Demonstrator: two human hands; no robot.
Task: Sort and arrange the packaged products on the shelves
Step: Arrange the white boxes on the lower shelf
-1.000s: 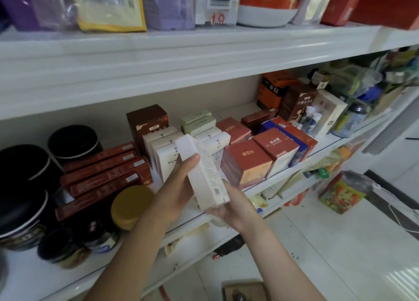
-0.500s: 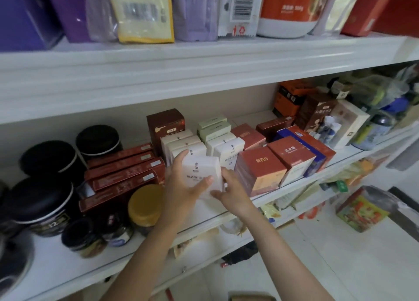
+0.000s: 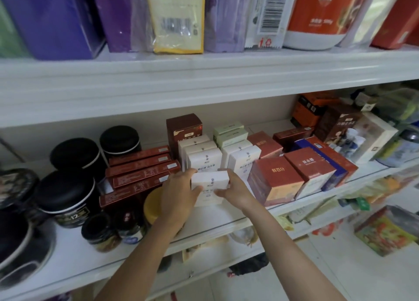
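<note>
Change: white box (image 3: 209, 180) has been lowered from mid-air to the middle shelf (image 3: 215, 223).
Position: upright, just before the row of matching white boxes (image 3: 204, 159), beside a red box (image 3: 275, 180).
Left hand (image 3: 179, 194): clasped on the box's left side.
Right hand (image 3: 235, 190): clasped on its right side.

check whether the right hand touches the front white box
Touching. The head view shows the right hand pinching the white box at its right end.

White tiled floor (image 3: 367, 278) btm right, w/ dark bundle (image 3: 248, 266) lying on it
</note>
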